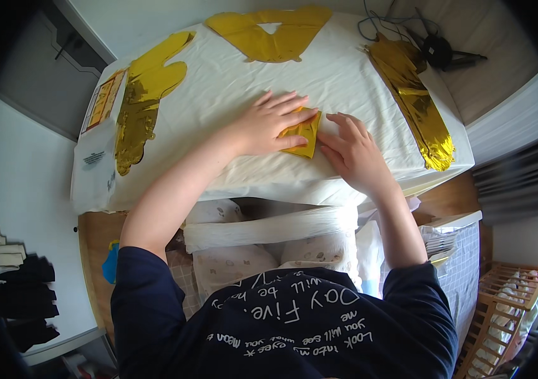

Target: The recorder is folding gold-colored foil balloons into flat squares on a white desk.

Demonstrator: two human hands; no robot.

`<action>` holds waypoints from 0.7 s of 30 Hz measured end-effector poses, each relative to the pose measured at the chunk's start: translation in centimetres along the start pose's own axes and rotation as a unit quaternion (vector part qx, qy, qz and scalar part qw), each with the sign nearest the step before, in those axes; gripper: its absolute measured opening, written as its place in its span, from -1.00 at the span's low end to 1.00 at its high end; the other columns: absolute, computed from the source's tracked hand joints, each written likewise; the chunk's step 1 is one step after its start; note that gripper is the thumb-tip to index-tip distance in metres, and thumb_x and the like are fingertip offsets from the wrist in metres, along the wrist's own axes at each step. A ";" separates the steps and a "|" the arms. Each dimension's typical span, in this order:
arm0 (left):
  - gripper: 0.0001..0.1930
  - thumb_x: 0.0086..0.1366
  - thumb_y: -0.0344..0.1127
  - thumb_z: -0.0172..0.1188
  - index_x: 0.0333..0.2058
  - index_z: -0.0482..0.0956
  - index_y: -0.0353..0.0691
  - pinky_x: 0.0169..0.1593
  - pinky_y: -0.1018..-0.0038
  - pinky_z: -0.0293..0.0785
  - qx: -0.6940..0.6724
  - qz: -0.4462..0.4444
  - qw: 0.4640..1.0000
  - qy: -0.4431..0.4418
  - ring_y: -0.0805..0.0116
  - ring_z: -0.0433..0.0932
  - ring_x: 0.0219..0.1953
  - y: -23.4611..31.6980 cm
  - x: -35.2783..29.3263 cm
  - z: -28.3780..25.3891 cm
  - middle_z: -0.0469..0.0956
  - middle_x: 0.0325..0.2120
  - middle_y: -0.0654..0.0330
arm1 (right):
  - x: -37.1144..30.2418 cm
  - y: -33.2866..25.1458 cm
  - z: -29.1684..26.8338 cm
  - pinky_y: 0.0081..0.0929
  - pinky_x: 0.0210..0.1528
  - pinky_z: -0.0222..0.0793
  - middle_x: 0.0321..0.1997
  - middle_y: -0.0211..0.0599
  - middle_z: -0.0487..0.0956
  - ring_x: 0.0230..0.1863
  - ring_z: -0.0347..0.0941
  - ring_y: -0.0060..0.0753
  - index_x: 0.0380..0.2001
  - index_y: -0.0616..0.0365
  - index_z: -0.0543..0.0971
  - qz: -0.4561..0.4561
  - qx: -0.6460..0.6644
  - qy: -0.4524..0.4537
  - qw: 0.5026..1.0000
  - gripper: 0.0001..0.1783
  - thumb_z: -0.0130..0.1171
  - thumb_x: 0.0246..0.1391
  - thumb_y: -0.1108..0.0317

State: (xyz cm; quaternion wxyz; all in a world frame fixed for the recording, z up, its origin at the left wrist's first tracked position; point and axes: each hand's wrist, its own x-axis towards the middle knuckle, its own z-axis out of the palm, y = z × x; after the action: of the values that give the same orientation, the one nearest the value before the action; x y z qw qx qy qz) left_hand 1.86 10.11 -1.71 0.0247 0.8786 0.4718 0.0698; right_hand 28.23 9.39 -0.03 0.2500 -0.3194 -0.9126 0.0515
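Note:
A small folded gold foil balloon point(310, 129) lies flat near the front middle of the white-covered table. My left hand point(272, 125) rests over its left side, palm down with the fingers spread across the foil. At its right edge is my right hand point(352, 146), fingers apart and slightly bent, the thumb side close to the foil; whether it touches cannot be made out. Three larger deflated gold foil balloons lie around: one at the left point(146, 95), one at the far middle point(272, 41) with a small triangular hole, and a long one at the right point(411, 101).
White cloth covers the table point(218, 95). A clear package point(95, 151) with a printed picture lies along its left edge. At the far right sit a black device point(438, 50) and a blue cable point(370, 28). A wooden slatted rack point(502, 309) stands at the lower right.

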 end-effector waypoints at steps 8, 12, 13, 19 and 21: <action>-0.27 0.45 0.32 0.00 0.47 0.23 0.16 0.58 0.02 -0.25 -0.020 0.001 1.000 0.005 0.16 -0.07 0.58 0.0 -0.1 -0.1 0.08 0.52 0.22 | 1.4 1.2 -0.6 -0.21 0.26 0.35 0.09 -0.16 0.47 0.18 0.39 -0.07 0.00 -0.01 0.71 0.003 0.035 -0.069 0.997 -0.73 0.22 0.27 0.29; -0.27 0.43 0.30 0.06 0.46 0.25 0.16 0.57 0.02 -0.23 -0.024 -0.003 1.000 0.001 0.16 -0.06 0.57 0.2 0.0 -0.4 0.11 0.51 0.21 | 2.2 2.3 -0.1 -0.24 0.23 0.37 0.05 -0.18 0.50 0.14 0.40 -0.09 -0.10 0.04 0.74 0.039 0.088 -0.085 0.992 -0.77 0.28 0.19 0.35; -0.27 0.42 0.30 0.07 0.46 0.26 0.17 0.57 0.01 -0.22 -0.026 -0.002 1.000 0.003 0.15 -0.05 0.57 0.3 0.1 -0.4 0.11 0.51 0.20 | 2.4 2.4 0.1 -0.25 0.21 0.38 0.01 -0.20 0.53 0.12 0.42 -0.11 -0.13 0.06 0.75 0.052 0.093 -0.076 0.991 -0.78 0.31 0.14 0.38; -0.26 0.39 0.30 0.11 0.45 0.27 0.21 0.57 0.01 -0.22 -0.042 -0.009 0.999 0.006 0.14 -0.04 0.57 0.1 0.1 -0.4 0.11 0.51 0.23 | 4.0 2.2 1.1 -0.27 0.09 0.48 -0.14 -0.29 0.61 -0.02 0.52 -0.12 -0.23 0.07 0.75 -0.023 0.071 0.036 0.997 -0.76 0.41 -0.05 0.46; -0.26 0.39 0.30 0.11 0.45 0.26 0.22 0.57 0.01 -0.22 -0.046 -0.013 0.999 -0.001 0.15 -0.05 0.57 0.1 -0.1 -0.4 0.10 0.52 0.24 | 4.3 2.1 1.1 -0.26 0.08 0.49 -0.13 -0.29 0.62 -0.02 0.54 -0.12 -0.23 0.06 0.74 -0.029 0.047 0.056 0.997 -0.76 0.40 -0.04 0.47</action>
State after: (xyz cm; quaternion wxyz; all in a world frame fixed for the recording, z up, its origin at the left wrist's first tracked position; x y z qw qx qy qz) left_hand 1.86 9.95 -1.26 0.0659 0.8706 0.4792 0.0903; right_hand 26.00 13.77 0.32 0.3166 -0.2835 -0.9025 0.0696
